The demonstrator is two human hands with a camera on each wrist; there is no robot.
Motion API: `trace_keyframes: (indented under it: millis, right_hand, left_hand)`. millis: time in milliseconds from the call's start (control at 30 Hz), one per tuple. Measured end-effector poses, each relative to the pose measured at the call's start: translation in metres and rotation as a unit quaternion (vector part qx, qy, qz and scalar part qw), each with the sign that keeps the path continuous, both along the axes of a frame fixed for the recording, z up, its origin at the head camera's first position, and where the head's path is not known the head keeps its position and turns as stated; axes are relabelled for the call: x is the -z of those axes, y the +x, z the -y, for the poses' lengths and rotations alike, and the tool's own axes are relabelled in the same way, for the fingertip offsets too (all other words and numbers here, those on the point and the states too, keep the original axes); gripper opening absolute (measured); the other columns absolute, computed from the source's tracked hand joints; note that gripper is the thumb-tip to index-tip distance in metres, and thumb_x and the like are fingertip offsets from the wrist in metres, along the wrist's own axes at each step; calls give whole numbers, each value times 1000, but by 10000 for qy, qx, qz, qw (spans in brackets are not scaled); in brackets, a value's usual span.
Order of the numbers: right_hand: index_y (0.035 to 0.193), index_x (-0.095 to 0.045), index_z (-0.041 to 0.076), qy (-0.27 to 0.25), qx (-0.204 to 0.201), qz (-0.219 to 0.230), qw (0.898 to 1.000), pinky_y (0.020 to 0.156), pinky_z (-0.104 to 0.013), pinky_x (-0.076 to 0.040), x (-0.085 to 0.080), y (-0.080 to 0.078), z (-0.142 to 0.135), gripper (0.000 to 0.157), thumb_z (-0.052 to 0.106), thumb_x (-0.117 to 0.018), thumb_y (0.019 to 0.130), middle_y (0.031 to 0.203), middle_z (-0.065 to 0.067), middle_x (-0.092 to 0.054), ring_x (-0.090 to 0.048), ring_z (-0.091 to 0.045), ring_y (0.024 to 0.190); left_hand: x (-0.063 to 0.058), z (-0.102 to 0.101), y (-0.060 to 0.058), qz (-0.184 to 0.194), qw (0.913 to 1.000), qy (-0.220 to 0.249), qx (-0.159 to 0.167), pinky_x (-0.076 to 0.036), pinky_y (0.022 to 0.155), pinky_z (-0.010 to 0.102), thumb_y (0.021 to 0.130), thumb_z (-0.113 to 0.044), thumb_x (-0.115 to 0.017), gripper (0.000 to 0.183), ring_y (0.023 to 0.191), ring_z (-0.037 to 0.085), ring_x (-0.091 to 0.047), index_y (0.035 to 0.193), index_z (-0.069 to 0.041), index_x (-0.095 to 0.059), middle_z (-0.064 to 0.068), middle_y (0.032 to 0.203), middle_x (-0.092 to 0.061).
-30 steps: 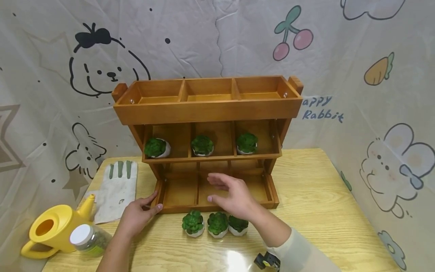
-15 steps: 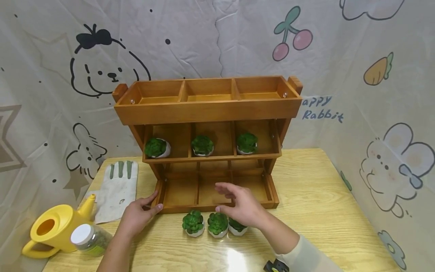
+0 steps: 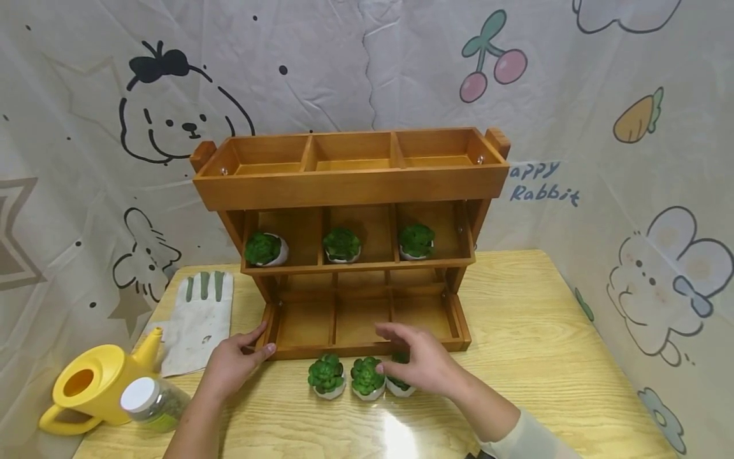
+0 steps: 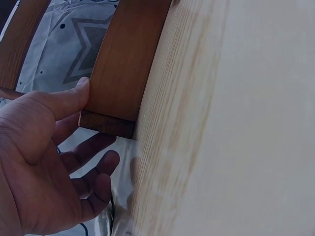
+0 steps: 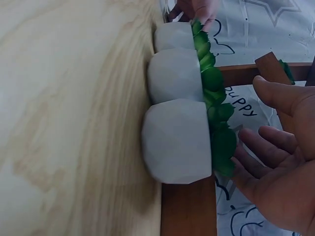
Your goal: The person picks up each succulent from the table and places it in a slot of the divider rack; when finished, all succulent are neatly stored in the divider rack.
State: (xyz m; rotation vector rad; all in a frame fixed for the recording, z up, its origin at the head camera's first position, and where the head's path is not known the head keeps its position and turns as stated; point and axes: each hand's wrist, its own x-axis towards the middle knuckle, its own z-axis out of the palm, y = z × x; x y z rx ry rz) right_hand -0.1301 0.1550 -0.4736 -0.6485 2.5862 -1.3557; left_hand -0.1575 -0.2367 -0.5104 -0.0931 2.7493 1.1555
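My left hand (image 3: 228, 365) grips the lower left corner of a three-tier wooden plant shelf (image 3: 350, 189). In the left wrist view its thumb lies on the wood (image 4: 123, 64), with the other fingers behind the corner. Three small green succulents in white faceted pots stand in a row before the shelf: a left one (image 3: 325, 376), a middle one (image 3: 367, 377) and a right one (image 3: 399, 387). Over the right one, partly hiding it, hovers my right hand (image 3: 427, 362). Thumb and fingers are spread around its leaves (image 5: 224, 147); I cannot tell whether they touch.
Three potted succulents, including a middle one (image 3: 341, 245), sit in the shelf's second tier, one per compartment. On the left lie a white glove (image 3: 197, 325), a yellow watering can (image 3: 94, 382) and a white-lidded jar (image 3: 151, 405). A printed cloth (image 3: 321, 64) surrounds the table.
My right hand has moved right and toward me, from in front of the bottom tier to over the right succulent. The left hand has stayed on the shelf corner.
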Motion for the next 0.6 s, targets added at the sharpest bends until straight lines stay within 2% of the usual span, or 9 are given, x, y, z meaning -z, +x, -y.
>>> trace_keyframes:
  millis: [233,400,600]
  right_hand:
    - [146,-58,11,287,125,-29,9995,104,-52,-48,8,6,-9,70,33,-86,86,140,-4,-65,-61,-30,126]
    - [148,-57,12,466,234,-47,9986,105,-51,-48,13,11,-16,74,31,-88,83,139,-3,-65,-62,-27,126]
    - [144,-59,6,511,278,-284,9979,107,-50,-47,18,15,-23,76,25,-91,78,139,-6,-65,-63,-25,123]
  left_hand:
    - [0,0,1,27,10000,11,-16,-54,77,41,96,-41,-76,62,99,25,-66,151,-18,-56,24,139,-61]
    - [1,0,0,69,9999,74,-16,-53,75,39,96,-43,-75,63,98,24,-66,151,-18,-56,25,138,-61]
    - [0,0,0,112,9998,146,-52,-52,74,38,95,-44,-76,64,98,24,-65,151,-19,-56,23,136,-62]
